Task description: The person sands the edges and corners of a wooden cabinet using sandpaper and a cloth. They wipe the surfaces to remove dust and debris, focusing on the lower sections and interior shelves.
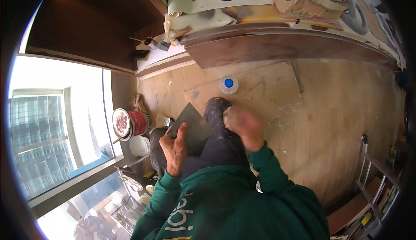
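Observation:
My left hand [175,147] grips a thin, dark grey-green square sheet [191,124] by its near left edge, thumb on top. It looks like sandpaper, though its material is not certain. The sheet is tilted cornerwise over my lap, one corner pointing away from me. Beside my right knee, my right hand [247,128] is smeared by motion blur. Something pale shows at its left edge, but whether the fingers hold it cannot be made out. Just beyond that knee stands a clear plastic bottle [228,83] with a blue cap, seen from above.
Left of my knees are a red-labelled can [139,123] with a stained lid and a paintbrush [165,121]. Flat cardboard [276,81] covers part of the wood-look floor. A long brown panel [279,47] runs across the front. A metal ladder [378,168] is at right.

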`<state>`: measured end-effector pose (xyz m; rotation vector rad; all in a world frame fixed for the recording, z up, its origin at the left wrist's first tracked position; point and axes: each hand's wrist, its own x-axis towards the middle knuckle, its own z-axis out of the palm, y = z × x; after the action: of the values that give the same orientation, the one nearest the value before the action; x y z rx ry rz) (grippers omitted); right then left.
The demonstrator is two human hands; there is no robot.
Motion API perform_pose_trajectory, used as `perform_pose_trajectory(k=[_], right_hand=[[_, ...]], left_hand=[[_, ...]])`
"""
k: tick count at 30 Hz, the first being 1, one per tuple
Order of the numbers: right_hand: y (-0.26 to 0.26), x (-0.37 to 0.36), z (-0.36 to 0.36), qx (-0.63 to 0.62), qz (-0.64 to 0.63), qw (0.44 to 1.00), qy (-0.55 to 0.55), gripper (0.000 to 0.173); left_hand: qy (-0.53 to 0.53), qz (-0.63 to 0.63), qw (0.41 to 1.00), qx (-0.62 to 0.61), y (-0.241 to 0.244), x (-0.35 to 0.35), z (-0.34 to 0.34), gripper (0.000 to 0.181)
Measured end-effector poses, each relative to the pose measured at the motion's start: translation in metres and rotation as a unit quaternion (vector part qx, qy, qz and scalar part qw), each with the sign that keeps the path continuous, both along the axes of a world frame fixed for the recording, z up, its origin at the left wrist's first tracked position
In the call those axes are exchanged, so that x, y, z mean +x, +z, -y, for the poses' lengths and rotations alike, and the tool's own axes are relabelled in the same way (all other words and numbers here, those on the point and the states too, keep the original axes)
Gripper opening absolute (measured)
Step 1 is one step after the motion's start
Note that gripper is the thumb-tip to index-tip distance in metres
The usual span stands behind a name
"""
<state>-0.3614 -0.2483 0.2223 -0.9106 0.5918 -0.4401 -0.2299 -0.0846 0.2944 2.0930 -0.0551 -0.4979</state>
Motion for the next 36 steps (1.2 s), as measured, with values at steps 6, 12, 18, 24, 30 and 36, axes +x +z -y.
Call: perform_pose_trajectory(k=[6,12,18,24,30,36], right_hand=[[0.018,0.017,-0.033,-0.366,-0.058,0.927,-0.051,0.039],[-0.011,0.02,-0.048,-0.367,-0.122,0.92,-0.063,0.032],[-0.142,-0.03,0.035,-0.194,-0.319,0.909,-0.188,0.027],[-0.27,-0.091,0.144,-0.374,-0.579,0.718,-0.098,0.032],[-0.304,-0.09,0.159,-0.502,-0.581,0.637,-0.062,0.031],[-0.288,-0.038,0.116,-0.552,-0.352,0.752,-0.07,0.035]], left_hand=[[-0.053,0.088,0.99,-0.098,-0.024,-0.025,0.022,0.03],[-0.057,0.062,0.985,-0.151,-0.04,-0.041,0.016,0.028],[-0.002,0.033,0.993,-0.11,-0.037,-0.043,0.016,0.015],[-0.03,0.043,0.997,0.051,-0.045,0.0,-0.051,0.033],[-0.001,0.054,0.99,0.132,-0.041,-0.004,-0.074,0.035],[0.023,0.035,0.991,0.128,-0.042,-0.008,-0.073,0.039]])
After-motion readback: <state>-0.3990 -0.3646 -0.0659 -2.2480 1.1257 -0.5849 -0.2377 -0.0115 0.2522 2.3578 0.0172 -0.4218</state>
